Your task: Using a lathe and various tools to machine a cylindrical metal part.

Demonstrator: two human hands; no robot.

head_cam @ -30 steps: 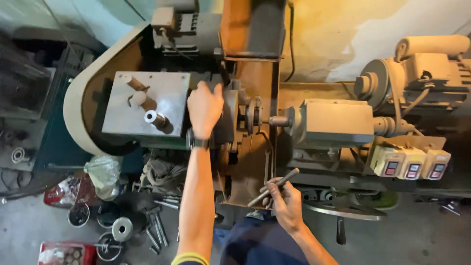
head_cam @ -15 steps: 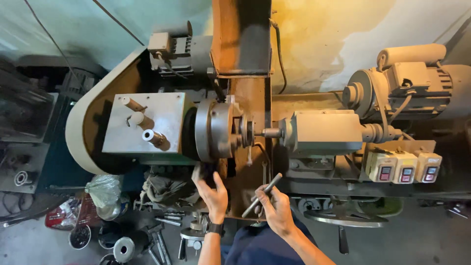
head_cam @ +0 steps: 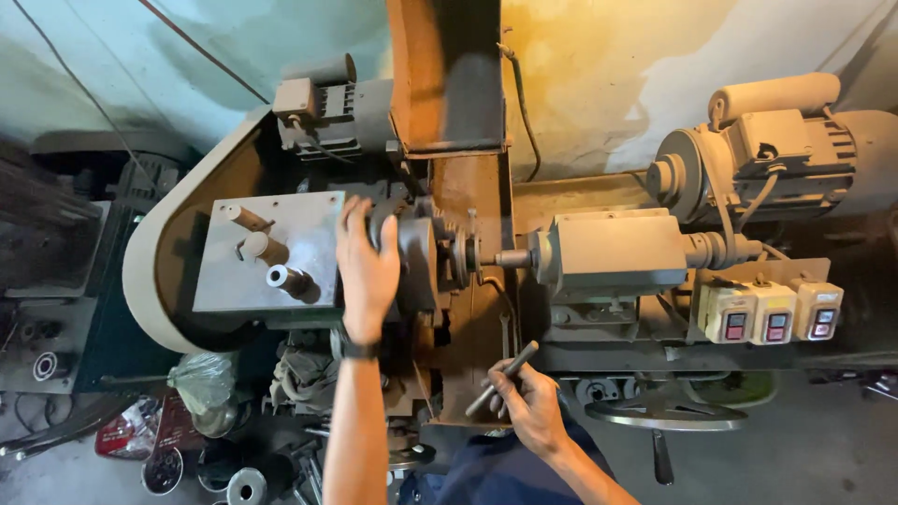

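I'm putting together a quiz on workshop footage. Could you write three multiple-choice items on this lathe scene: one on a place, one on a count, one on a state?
1. Where does the left hand rest?
A. On the round chuck of the lathe
B. On the switch boxes
C. On the motor at the right

2. How many switch boxes sit in a row at the right front of the machine?
A. One
B. Three
C. Five

3. What is the state of the right hand?
A. Open and empty
B. Closed around a slim metal rod
C. Flat on the floor

Answers:
1. A, the palm and fingers lie against the chuck beside the grey headstock plate.
2. B, three pale boxes stand side by side.
3. B, the fingers wrap the rod, which sticks up and out of the fist.
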